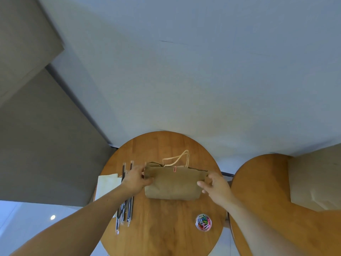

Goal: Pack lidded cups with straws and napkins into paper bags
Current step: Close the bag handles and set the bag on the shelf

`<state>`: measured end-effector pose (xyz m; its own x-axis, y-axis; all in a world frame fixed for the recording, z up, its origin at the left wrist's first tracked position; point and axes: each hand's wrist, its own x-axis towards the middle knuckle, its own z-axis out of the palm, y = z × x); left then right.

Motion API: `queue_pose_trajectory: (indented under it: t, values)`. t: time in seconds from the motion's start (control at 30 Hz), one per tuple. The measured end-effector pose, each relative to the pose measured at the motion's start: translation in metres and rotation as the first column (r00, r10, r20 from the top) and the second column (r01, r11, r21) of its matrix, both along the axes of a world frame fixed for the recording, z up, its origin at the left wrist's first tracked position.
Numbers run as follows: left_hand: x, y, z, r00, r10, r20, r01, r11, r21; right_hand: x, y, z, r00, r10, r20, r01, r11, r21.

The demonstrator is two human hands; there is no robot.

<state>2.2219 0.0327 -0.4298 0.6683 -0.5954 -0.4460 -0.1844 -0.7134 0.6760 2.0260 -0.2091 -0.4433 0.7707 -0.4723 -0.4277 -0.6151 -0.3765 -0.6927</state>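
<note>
Brown paper bag (173, 183) sits mid-counter (166, 230), with a pink paperclip (175, 169) on its top edge. Left hand (135, 179) grips its left end, right hand (215, 185) pinches the right corner. Straws (127, 209) and napkins (108, 185) crowd the left rim; a paperclip tub (203, 222) sits near-right, bare wood between.

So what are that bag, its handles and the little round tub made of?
The bag looks like brown kraft paper: matte and softly creased. The handles are pale twisted cord, likely paper, though too small to be sure. The tub is clear, probably plastic, since the coloured paper clips show through its wall.
</note>
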Motion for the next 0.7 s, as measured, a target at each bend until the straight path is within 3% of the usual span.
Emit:
queue_pose_trajectory:
  t: [0.23,0.5,0.7]
  values:
    - [0.000,0.007,0.016,0.997,0.014,0.072,-0.018,0.999,0.044,0.010,-0.004,-0.011,0.991,-0.010,0.134,0.027,0.992,-0.125]
    - [0.002,0.037,0.097,0.949,0.310,-0.050,-0.310,0.903,-0.298,0.055,0.018,0.064,0.921,-0.039,0.387,0.086,0.991,-0.107]
    - [0.015,0.085,0.172,0.914,0.397,-0.078,-0.380,0.777,-0.502,0.101,0.068,0.163,0.826,-0.036,0.563,0.139,0.980,-0.142]
